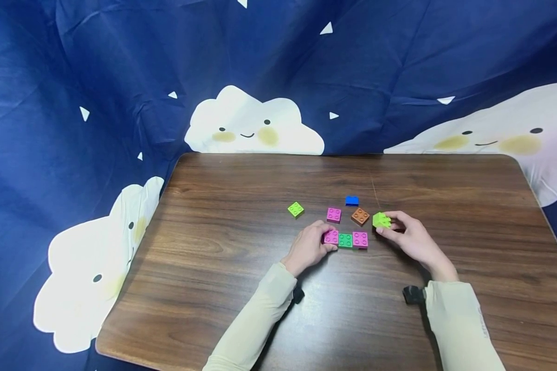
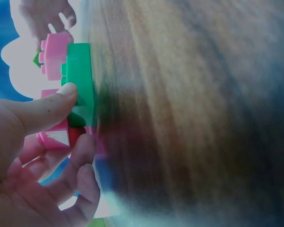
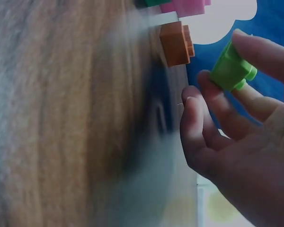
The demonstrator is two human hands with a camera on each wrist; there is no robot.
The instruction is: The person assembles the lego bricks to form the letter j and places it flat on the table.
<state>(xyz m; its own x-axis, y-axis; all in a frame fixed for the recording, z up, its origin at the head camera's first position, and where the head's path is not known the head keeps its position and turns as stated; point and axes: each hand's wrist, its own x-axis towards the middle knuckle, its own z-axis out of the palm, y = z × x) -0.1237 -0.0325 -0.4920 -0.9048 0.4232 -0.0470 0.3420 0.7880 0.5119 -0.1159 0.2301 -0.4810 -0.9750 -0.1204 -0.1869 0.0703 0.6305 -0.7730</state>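
The brown wood-grain table (image 1: 204, 278) extends beneath both hands; a blue curtain (image 1: 353, 62) with white clouds hangs beyond its far edge. Landmark: green brick (image 1: 345, 241), centre of a three-brick row with pink ends. Left hand (image 1: 306, 247): thumb and fingers closed on the row, left of landmark. Right hand (image 1: 413, 239): fingers part-curled, pinching a lime brick (image 1: 381, 220) right of landmark. Loose pink (image 1: 333, 215), brown (image 1: 360, 216) and blue (image 1: 351, 201) bricks: beyond landmark.
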